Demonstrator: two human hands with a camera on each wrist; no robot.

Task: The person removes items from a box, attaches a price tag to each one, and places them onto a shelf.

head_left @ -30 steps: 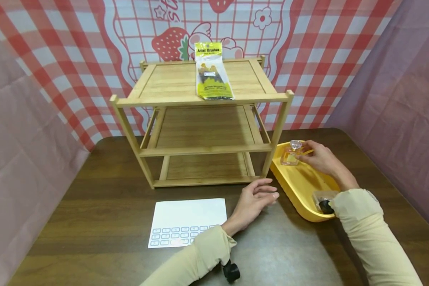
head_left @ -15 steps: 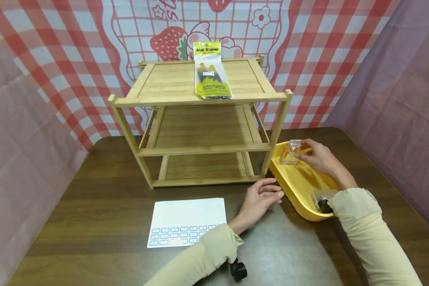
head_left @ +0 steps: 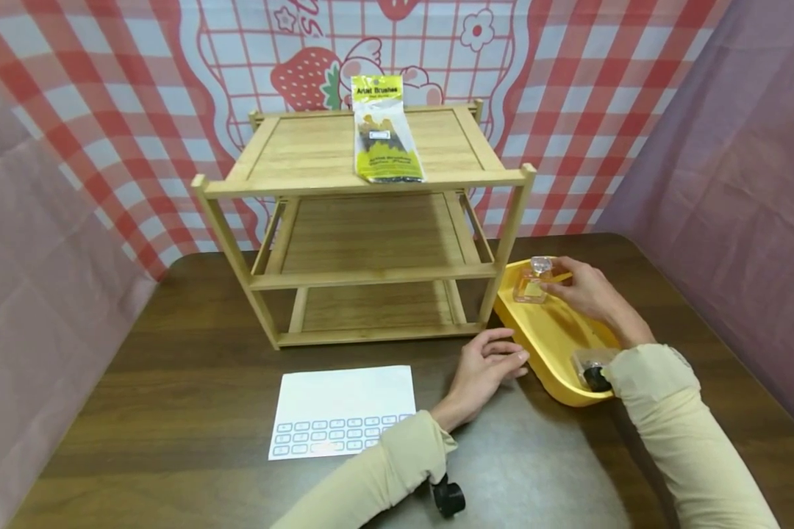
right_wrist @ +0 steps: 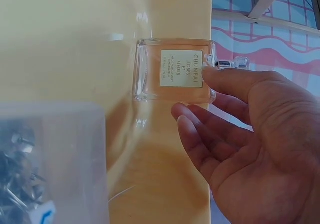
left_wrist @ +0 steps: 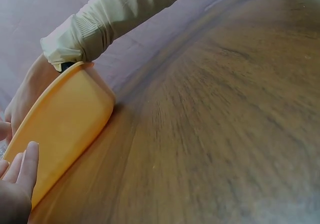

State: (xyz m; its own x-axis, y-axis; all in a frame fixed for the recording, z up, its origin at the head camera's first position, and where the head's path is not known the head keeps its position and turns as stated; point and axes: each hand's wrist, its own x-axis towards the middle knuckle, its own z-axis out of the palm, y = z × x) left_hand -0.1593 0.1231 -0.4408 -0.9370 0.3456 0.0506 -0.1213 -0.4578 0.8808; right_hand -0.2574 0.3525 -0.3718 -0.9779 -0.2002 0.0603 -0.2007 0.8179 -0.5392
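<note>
A clear glass perfume bottle (right_wrist: pixel 182 68) with pinkish-orange liquid and a cream label stands at the far end of the yellow tray (head_left: pixel 565 338). My right hand (head_left: pixel 589 297) pinches it at the side, thumb on the front face and index finger behind; the faceted clear cap stays uncovered. My left hand (head_left: pixel 483 375) hovers or rests low beside the tray's left wall, fingers loosely bent and holding nothing. Whether its fingertips touch the wall, I cannot tell. At the tray's near end sits a translucent box (right_wrist: pixel 55 159) of small metal pieces, partly hidden by the right sleeve.
A three-level wooden rack (head_left: pixel 370 275) stands left of the tray, its right post close to the tray wall. An Artist Brushes packet (head_left: pixel 385 136) lies on its top level. In front is a white sheet (head_left: pixel 344 400) with printed keys. Patterned cloth hangs behind.
My left hand has shifted right, nearer the tray's wall. The right hand keeps its place at the bottle, which has not visibly moved in the tray. The head view has turned slightly right.
</note>
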